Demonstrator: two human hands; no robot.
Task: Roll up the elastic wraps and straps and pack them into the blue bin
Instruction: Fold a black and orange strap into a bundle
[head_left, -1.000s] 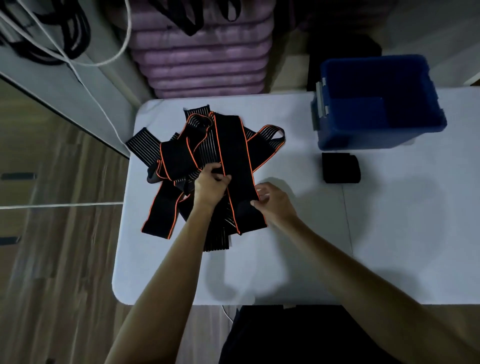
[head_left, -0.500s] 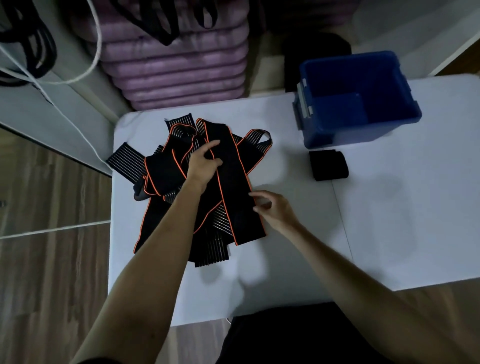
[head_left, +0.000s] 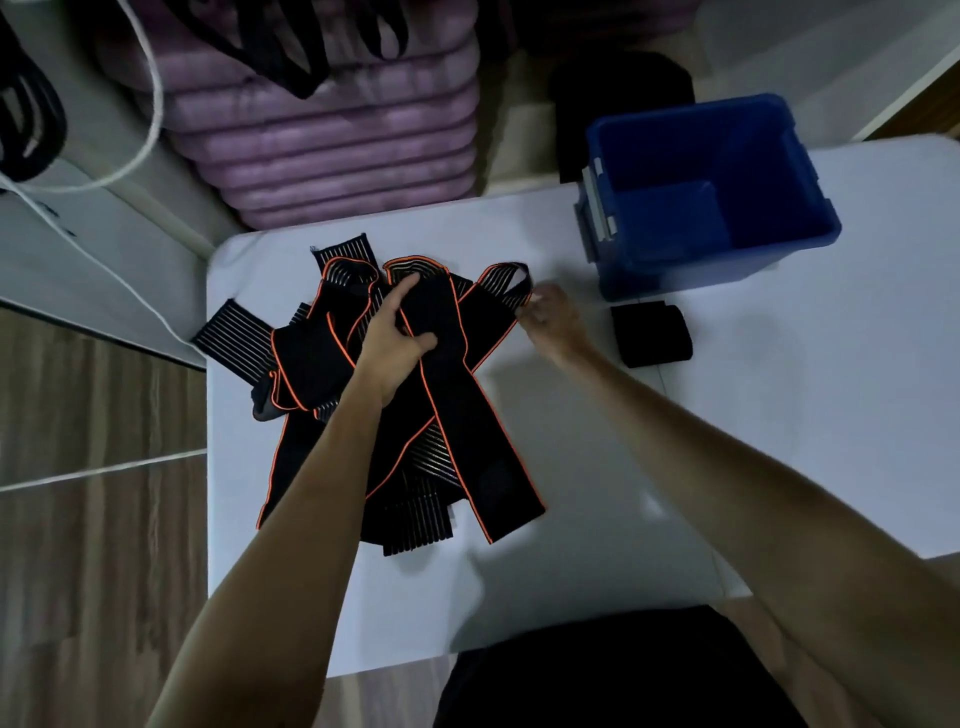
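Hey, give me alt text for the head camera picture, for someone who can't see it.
A person's left hand grips an orange-edged black strap in a tangled pile of elastic wraps on a white table, while the right hand pinches a strap end at the pile's far right. An open blue bin stands at the back right, with a rolled black wrap lying before it.

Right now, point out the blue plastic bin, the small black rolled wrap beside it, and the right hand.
blue plastic bin (head_left: 815, 228): head view, near-right rim.
small black rolled wrap (head_left: 652, 334): head view, top face.
right hand (head_left: 551, 316): head view, back of hand.
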